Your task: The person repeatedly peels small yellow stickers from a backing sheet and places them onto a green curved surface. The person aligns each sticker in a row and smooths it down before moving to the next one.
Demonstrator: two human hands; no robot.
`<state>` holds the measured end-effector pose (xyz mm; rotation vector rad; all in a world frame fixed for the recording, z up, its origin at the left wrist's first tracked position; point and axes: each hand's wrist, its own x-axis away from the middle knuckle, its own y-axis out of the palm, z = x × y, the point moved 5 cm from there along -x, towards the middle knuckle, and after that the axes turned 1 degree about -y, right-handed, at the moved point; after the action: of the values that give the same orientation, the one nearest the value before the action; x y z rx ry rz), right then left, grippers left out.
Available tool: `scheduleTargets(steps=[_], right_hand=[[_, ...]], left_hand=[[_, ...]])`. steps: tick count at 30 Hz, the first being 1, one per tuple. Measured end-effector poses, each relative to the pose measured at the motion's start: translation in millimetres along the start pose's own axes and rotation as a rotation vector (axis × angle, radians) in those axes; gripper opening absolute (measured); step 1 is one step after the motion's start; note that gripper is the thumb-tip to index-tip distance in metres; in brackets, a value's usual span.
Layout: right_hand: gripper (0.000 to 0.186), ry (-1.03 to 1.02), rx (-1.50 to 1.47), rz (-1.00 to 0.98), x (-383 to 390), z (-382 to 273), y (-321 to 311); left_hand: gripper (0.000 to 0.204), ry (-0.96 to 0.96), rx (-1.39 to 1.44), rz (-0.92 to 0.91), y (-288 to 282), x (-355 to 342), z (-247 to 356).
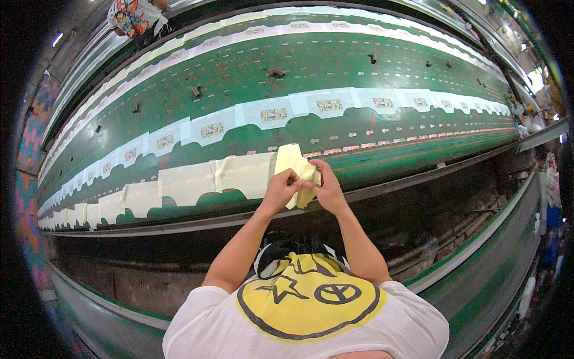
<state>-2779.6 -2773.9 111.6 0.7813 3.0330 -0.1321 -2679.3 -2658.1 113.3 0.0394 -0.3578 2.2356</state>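
Note:
At the near edge of the long green table [347,164], my left hand [281,190] and my right hand [329,188] hold a folded bundle of pale yellow fabric pieces [290,159] between them. Both hands are closed, thumbs and fingertips pinching close together at its middle. How many layers it has cannot be made out. Just left of my left hand, a row of flat pale yellow fabric pieces [186,181] lies along the near edge, each overlapping its neighbour. Beyond it runs a row of light blue fabric pieces [242,113] with colourful printed pictures.
Small dark blocks [196,91] stand along the table's middle. More printed pale pieces [299,27] line the far side. A person [136,19] is at the far left. Behind me lies another green table [107,314], across a dark gap.

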Motion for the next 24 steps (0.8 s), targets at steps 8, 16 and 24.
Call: scheduleTargets(steps=[8, 16, 24], right_hand=[[0.056, 0.147, -0.274, -0.062, 17, -8, -58], [0.027, 0.034, -0.207, -0.067, 23, 12, -72], [0.026, 0.235, -0.056, -0.102, 31, 10, -88]], left_hand=[[0.010, -0.097, 0.220, -0.016, 56, 6, 6], [0.010, -0.170, 0.207, 0.088, 63, 4, 15], [0.010, -0.089, 0.094, 0.032, 87, -6, 23]])
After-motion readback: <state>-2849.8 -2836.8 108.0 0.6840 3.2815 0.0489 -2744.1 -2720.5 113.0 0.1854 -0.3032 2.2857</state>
